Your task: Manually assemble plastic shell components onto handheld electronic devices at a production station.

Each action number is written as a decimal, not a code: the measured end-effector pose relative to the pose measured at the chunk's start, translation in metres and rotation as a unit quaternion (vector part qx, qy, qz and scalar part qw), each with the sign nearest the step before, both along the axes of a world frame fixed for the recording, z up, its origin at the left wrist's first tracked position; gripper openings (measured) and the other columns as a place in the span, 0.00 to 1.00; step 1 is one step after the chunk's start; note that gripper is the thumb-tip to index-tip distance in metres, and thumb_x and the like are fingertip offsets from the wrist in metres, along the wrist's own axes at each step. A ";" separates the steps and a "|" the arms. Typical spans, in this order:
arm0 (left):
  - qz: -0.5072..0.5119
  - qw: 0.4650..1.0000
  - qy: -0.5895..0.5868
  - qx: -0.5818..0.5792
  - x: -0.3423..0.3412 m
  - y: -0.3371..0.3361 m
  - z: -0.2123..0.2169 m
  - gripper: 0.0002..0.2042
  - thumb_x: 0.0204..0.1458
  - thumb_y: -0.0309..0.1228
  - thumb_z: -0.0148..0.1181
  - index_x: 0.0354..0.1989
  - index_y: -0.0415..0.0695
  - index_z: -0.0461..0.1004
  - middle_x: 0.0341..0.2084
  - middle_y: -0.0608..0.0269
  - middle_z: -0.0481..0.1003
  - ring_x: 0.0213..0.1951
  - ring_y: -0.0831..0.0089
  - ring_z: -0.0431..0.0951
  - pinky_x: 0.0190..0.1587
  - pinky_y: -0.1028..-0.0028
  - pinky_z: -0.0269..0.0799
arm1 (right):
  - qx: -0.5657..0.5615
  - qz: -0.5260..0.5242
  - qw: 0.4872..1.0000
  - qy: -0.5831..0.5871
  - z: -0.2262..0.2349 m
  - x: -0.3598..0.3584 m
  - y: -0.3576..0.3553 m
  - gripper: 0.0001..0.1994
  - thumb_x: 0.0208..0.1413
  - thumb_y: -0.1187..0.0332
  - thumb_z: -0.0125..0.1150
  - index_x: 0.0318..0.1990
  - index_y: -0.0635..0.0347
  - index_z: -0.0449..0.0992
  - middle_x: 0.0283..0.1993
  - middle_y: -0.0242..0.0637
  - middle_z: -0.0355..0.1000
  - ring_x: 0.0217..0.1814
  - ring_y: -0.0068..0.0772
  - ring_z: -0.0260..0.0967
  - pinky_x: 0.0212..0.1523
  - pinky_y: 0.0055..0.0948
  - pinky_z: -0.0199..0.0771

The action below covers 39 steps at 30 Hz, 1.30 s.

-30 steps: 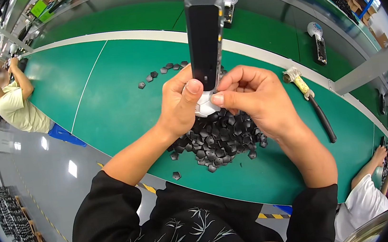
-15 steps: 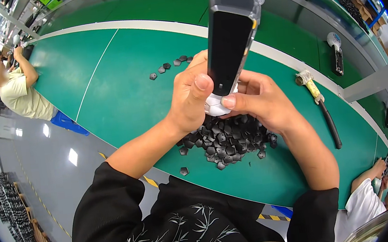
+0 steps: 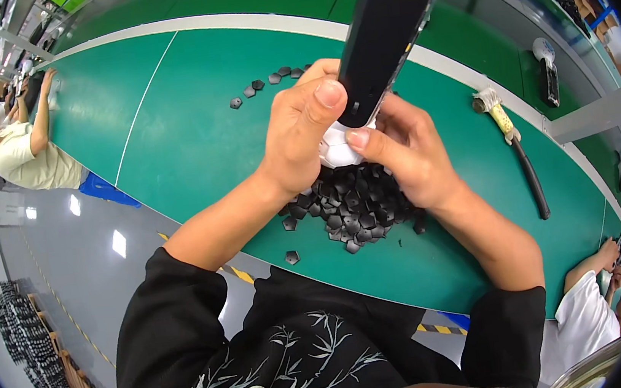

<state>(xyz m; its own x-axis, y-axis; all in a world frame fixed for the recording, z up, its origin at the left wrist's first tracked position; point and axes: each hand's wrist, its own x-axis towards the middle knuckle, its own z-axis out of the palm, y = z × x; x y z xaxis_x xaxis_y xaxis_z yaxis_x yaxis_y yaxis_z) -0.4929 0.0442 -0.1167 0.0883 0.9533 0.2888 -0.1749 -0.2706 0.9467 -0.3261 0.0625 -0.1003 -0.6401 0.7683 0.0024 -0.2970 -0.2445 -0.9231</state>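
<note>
So the black device (image 3: 384, 44) is up in both hands over the table (image 3: 204, 129), long axis slanting, dark end up and away to the right, rounded white end (image 3: 340, 151) down toward the wearer. Left hand (image 3: 299, 130) is curled around the lower part, right hand (image 3: 417, 155) has the white end pinched, thumb in front; most fingers are hidden behind. Black pentagon pile (image 3: 358, 204) sits below, partly blocked by the hands; taped hammer (image 3: 516, 151) lies off right.

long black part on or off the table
Off: left hand and right hand hold the black part by its white end, above the pentagon pile
</note>
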 end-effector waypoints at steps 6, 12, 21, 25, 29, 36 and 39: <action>0.036 0.969 -0.131 -0.206 0.011 0.007 -0.008 0.24 0.67 0.50 0.42 0.44 0.39 0.75 0.33 0.62 0.78 0.27 0.80 0.74 0.28 0.81 0.69 | -0.085 -0.068 0.987 -0.119 -0.012 -0.006 0.008 0.22 0.66 0.54 0.48 0.56 0.65 0.69 0.43 0.44 0.75 0.41 0.34 0.75 0.38 0.30 0.80; 0.060 0.989 -0.042 -0.130 0.007 -0.003 -0.006 0.24 0.68 0.47 0.44 0.37 0.35 0.72 0.42 0.54 0.72 0.40 0.73 0.71 0.45 0.73 0.68 | -0.040 -0.071 0.987 -0.138 0.001 -0.013 -0.001 0.24 0.67 0.49 0.47 0.51 0.66 0.70 0.42 0.47 0.75 0.34 0.34 0.76 0.28 0.27 0.79; 0.007 0.992 -0.105 -0.068 0.005 0.003 -0.021 0.32 0.68 0.53 0.30 0.62 0.35 0.65 0.59 0.49 0.65 0.55 0.63 0.70 0.58 0.64 0.67 | -0.150 -0.094 0.982 -0.062 0.001 0.012 0.033 0.18 0.65 0.53 0.52 0.46 0.60 0.70 0.34 0.41 0.75 0.17 0.22 0.67 0.08 0.15 0.58; 0.015 0.989 -0.092 -0.114 0.009 0.000 -0.011 0.36 0.67 0.56 0.26 0.62 0.35 0.66 0.61 0.49 0.66 0.61 0.58 0.67 0.67 0.59 0.56 | -0.194 -0.146 0.963 0.120 -0.002 0.071 0.102 0.19 0.64 0.54 0.55 0.49 0.62 0.69 0.34 0.44 0.75 0.17 0.20 0.64 0.08 0.13 0.57; -0.006 0.991 -0.073 -0.113 0.014 -0.001 -0.011 0.35 0.67 0.56 0.27 0.61 0.35 0.67 0.60 0.49 0.67 0.60 0.58 0.67 0.67 0.60 0.58 | -0.201 -0.320 0.916 0.135 -0.033 0.136 0.157 0.22 0.63 0.60 0.60 0.53 0.71 0.65 0.41 0.48 0.73 0.30 0.25 0.70 0.25 0.16 0.73; -0.011 0.990 -0.060 -0.125 0.011 -0.004 -0.010 0.34 0.68 0.55 0.29 0.59 0.35 0.68 0.58 0.49 0.68 0.60 0.59 0.68 0.66 0.61 0.59 | -0.233 -0.303 0.919 0.099 -0.076 0.166 0.196 0.27 0.64 0.63 0.58 0.58 0.80 0.59 0.53 0.50 0.69 0.43 0.28 0.73 0.36 0.16 0.76; -0.003 0.992 -0.072 -0.102 0.020 -0.001 -0.018 0.32 0.68 0.53 0.31 0.55 0.34 0.71 0.51 0.51 0.71 0.52 0.62 0.70 0.57 0.65 0.63 | -0.224 -0.328 0.907 0.140 -0.087 0.185 0.213 0.27 0.64 0.62 0.57 0.60 0.78 0.59 0.56 0.53 0.69 0.46 0.32 0.74 0.43 0.20 0.77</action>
<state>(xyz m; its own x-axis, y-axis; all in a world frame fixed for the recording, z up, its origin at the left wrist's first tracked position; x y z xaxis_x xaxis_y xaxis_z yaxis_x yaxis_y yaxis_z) -0.4729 0.0433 -0.1346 0.0651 0.9928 0.1005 -0.3137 -0.0752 0.9465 -0.1416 0.2753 -0.1873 -0.0683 0.9473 -0.3128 -0.7215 -0.2635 -0.6403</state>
